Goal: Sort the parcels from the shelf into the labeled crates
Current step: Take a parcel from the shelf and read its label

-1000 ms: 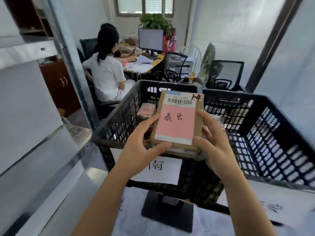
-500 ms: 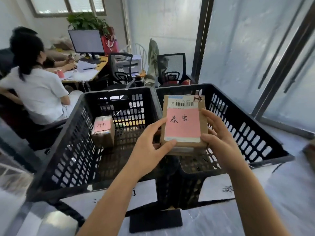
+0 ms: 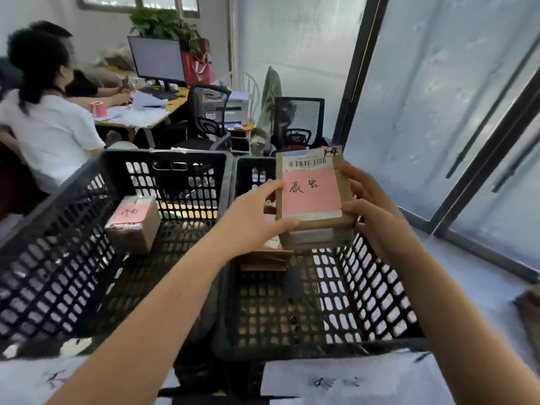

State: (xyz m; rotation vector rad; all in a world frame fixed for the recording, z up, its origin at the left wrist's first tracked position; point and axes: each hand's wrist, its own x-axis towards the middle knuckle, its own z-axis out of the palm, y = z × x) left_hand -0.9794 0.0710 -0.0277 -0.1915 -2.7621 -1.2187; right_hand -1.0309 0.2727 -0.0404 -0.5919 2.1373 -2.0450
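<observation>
I hold a stack of flat brown parcels [image 3: 312,200] over the right black crate [image 3: 380,290]; the top one carries a pink handwritten label and a barcode. My left hand [image 3: 251,223] grips the stack's left edge with the thumb under its front. Curled round the right edge is my right hand [image 3: 371,206]. More brown parcels [image 3: 264,260] lie on that crate's floor under my left wrist. The left black crate [image 3: 58,258] holds one boxy parcel [image 3: 133,225] with a pink label. White paper labels [image 3: 344,381] hang on the crates' front walls.
Two people sit at a desk [image 3: 143,112] with a monitor at the back left. Office chairs [image 3: 298,124] stand behind the crates. Glass doors with dark frames [image 3: 455,200] run along the right. A brown object [image 3: 530,317] lies at the right edge.
The parcel stack has travelled from over the divide between the crates to above the right crate. The view has swung right and come nearer to the crates. Both hands keep their grip.
</observation>
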